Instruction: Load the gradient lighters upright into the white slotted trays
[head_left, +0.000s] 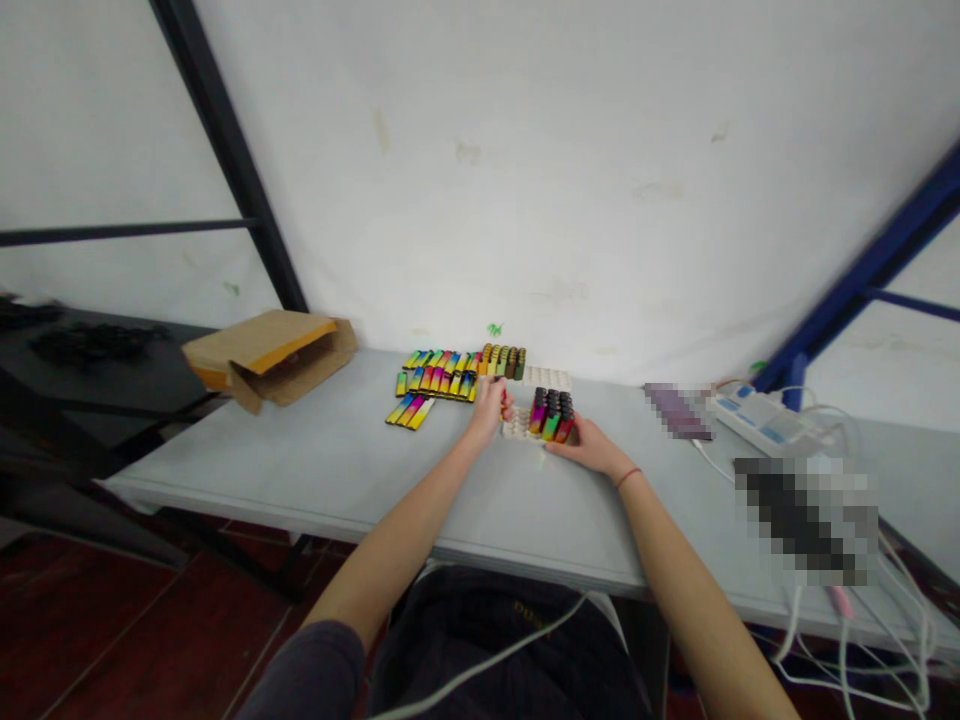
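My left hand is closed around a small stick with a dark tip and some red showing, mostly hidden by the fingers. It is over the left end of a white tray with rows of round holes. Several upright, colourful sticks with black caps stand in the tray's right part, in magenta, green and red. My right hand grips the tray at its right front corner, the thumb along the front edge. Left of the tray, several flat rainbow-coloured sticks lie in rows on the table.
Behind the tray are a block of upright yellow and green sticks and a second white holed tray. An open cardboard box lies at left. A power strip, cables and blurred items are at right on the grey table.
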